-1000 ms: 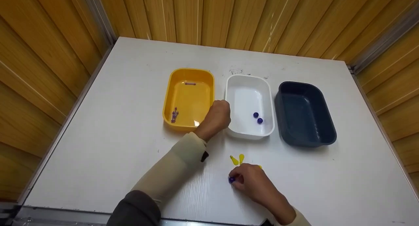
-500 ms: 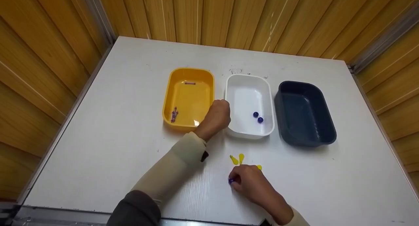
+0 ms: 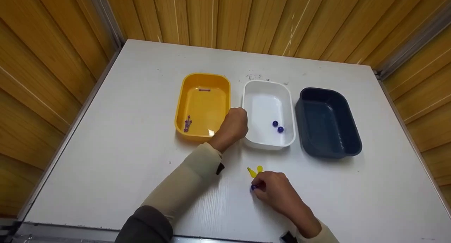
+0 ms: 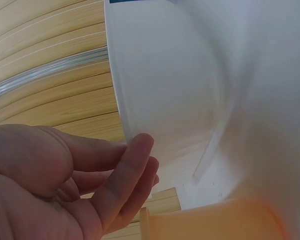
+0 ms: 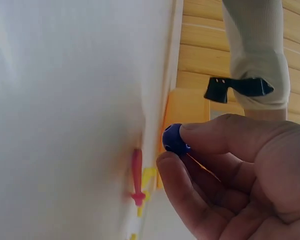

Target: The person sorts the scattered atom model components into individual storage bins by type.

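My right hand (image 3: 276, 192) pinches a small blue ball (image 5: 175, 139) with round holes in it between thumb and fingertip, just over the near part of the table. Beside that hand lie two yellow bulb-shaped pieces (image 3: 252, 172), and the right wrist view shows a red stick-like piece (image 5: 137, 175) that the hand hides in the head view. My left hand (image 3: 234, 125) grips the left rim of the white bin (image 4: 165, 75) between thumb and fingers. Two more blue balls (image 3: 275, 123) rest on this bin's floor.
Left of the white bin stands a yellow bin (image 3: 179, 105) with several small purple stick pieces (image 3: 187, 124) inside. A dark blue bin (image 3: 319, 121) is at its right. Wood-patterned walls (image 3: 232, 17) enclose the white table (image 3: 105, 148) at the back and sides.
My right hand has shifted slightly up and right with the blue ball, now covering the yellow piece at its right. The left hand has stayed at the white bin's rim.
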`<state>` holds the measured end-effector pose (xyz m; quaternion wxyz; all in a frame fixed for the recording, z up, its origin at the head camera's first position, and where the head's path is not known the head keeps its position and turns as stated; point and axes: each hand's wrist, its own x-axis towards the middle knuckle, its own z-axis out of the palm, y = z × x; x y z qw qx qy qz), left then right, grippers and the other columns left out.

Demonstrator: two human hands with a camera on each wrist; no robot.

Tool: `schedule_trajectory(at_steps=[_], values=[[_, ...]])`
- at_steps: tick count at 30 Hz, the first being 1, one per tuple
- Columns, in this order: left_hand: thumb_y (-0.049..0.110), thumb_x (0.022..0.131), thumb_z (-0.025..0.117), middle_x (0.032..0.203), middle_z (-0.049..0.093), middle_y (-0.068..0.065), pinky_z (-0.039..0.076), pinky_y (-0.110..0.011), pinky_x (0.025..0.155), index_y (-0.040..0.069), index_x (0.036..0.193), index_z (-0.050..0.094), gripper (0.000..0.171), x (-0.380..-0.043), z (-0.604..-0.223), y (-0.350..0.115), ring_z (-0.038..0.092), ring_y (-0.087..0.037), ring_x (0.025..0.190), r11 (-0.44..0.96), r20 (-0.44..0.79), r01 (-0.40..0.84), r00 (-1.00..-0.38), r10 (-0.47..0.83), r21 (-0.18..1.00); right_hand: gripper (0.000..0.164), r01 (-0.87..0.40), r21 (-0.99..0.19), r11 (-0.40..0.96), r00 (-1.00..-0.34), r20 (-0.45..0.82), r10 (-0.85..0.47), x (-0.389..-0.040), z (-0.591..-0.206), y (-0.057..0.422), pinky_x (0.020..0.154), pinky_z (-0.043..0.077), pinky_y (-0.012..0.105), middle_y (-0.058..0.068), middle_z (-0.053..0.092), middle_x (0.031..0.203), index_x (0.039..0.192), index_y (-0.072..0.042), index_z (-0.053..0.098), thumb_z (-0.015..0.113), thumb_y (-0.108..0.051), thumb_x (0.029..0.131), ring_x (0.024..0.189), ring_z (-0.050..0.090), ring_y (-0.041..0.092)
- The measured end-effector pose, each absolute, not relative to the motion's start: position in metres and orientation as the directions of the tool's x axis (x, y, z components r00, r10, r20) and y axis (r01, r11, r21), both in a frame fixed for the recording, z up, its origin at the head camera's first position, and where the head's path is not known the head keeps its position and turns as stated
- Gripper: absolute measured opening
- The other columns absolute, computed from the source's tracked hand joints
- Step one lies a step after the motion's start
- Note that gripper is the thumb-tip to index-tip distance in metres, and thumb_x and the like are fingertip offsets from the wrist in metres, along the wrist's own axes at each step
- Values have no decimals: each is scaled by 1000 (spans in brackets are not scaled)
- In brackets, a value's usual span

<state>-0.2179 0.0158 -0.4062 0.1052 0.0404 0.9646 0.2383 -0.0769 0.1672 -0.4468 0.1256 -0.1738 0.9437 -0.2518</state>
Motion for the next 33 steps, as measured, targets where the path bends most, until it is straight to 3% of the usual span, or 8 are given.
schedule_trajectory(at_steps=[10,20,28,33], values=[[7,90,61,87,63,-8,52,-21,61,3,117,63,27,-220,-405,15,61,-19,75,860,-237,-6,-962,134,511,13,-118,-548,828,-980,-69,-185,-105,-428,188,68,55,25,-2,71,85,89,-15,73,75,-9,78,74,61,10],[6,90,60,87,63,-8,48,-20,57,1,115,64,26,-218,-407,15,60,-20,74,865,-235,1,-962,137,501,16,-95,-551,829,-994,90,-54,-134,-423,208,73,58,36,10,72,91,96,-7,71,73,-6,80,79,66,20],[5,90,58,95,66,-10,51,-25,70,-1,112,65,24,-217,-406,14,55,-20,77,905,-189,61,-970,153,422,17,-69,-547,834,-994,104,-14,-146,-424,212,72,58,37,12,72,92,98,-8,71,72,-9,81,81,67,22],[7,91,58,93,63,-10,52,-23,67,1,116,62,26,-218,-404,15,58,-20,78,893,-220,33,-965,146,450,19,-36,-546,837,-997,82,10,-148,-421,214,73,58,38,13,71,94,100,-7,70,71,-9,82,84,66,24]])
